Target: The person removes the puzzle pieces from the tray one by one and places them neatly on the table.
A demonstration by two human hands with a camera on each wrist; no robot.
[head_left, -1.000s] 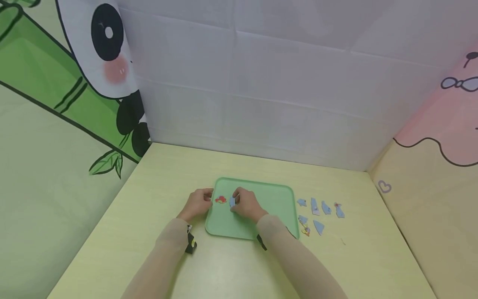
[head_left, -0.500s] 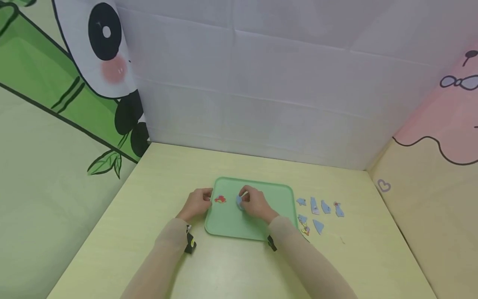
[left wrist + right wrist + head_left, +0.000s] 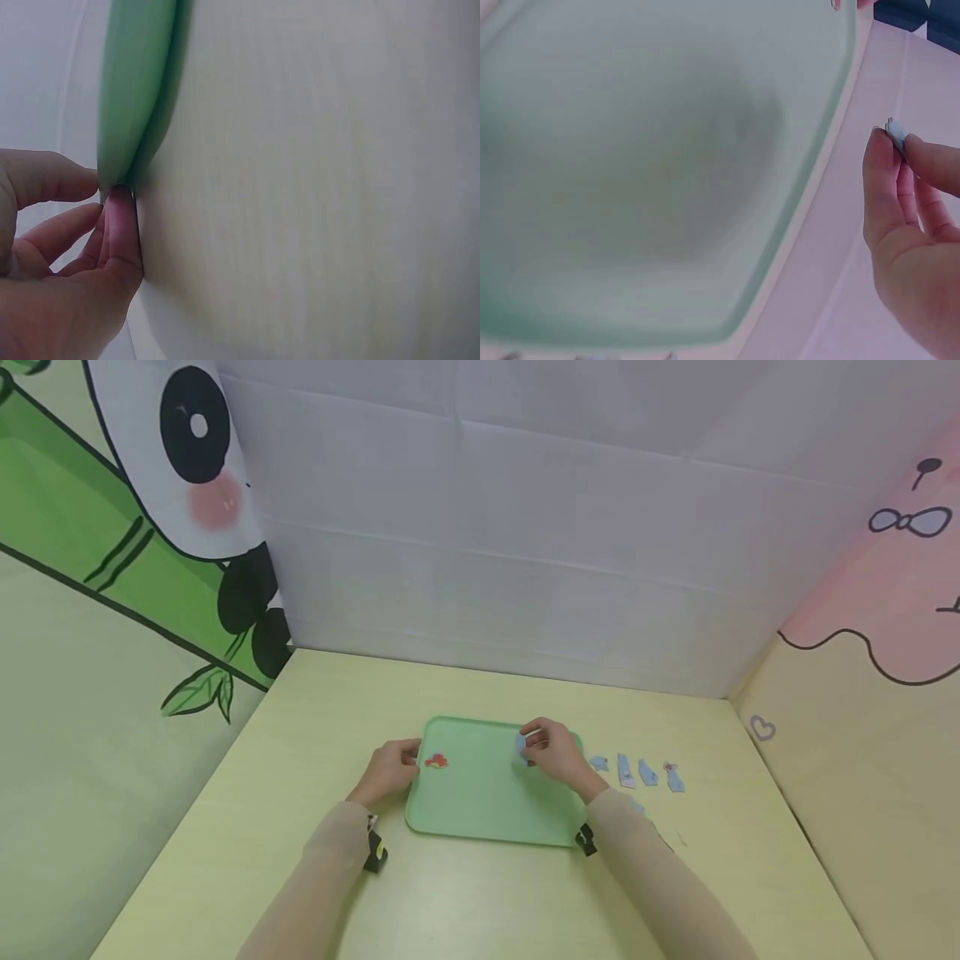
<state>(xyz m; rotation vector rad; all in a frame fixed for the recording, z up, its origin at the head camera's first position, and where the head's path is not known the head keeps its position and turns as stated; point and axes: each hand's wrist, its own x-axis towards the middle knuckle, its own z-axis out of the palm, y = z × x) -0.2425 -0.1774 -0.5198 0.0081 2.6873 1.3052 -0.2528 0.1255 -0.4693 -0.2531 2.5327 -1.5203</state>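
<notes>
Over the right part of a green tray (image 3: 480,818), my right hand (image 3: 558,753) pinches a light blue puzzle piece (image 3: 520,746) between thumb and fingertips. The right wrist view shows the thin edge of this puzzle piece (image 3: 895,135), raised above the tray. My left hand (image 3: 388,774) holds the tray's left rim. Its thumb and fingers meet the green rim (image 3: 135,97) from either side in the left wrist view. A small red piece (image 3: 437,762) lies inside the tray near its left side.
Right of the tray, several light blue pieces (image 3: 626,771) lie on the pale yellow table (image 3: 480,902). My right sleeve (image 3: 645,843) covers part of that area. A white wall (image 3: 480,568) rises behind the table, with printed cloth at both sides.
My right hand has carried the blue puzzle piece rightward and a little away from me, from beside the red piece to the tray's right part. The left hand stays at the rim.
</notes>
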